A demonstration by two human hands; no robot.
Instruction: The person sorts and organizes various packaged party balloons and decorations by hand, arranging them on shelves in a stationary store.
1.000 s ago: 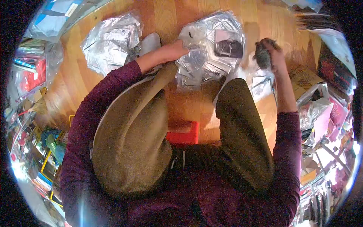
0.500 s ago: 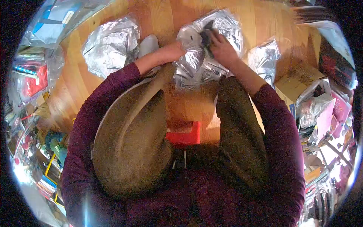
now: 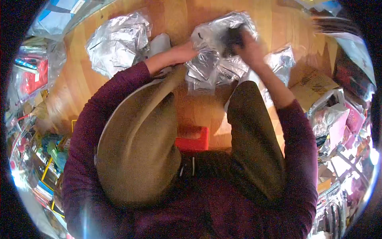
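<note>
Left hand (image 3: 187, 51) presses flat on silver bag pile (image 3: 215, 63) lying on floor (image 3: 175, 16), pinning it. Right hand (image 3: 248, 47), blurred, fingers apparently closed round dark item (image 3: 232, 38) atop pile. Second bag heap (image 3: 117, 40) lies apart, left.

Counts on the wooden floor

Three heaps of clear plastic bags: one at the left (image 3: 117, 42), one in the middle (image 3: 217, 55), one at the right (image 3: 281, 61). Two hands, left hand (image 3: 184, 53) and right hand (image 3: 247, 47). One red box (image 3: 193, 138). One cardboard box (image 3: 312, 85).
</note>
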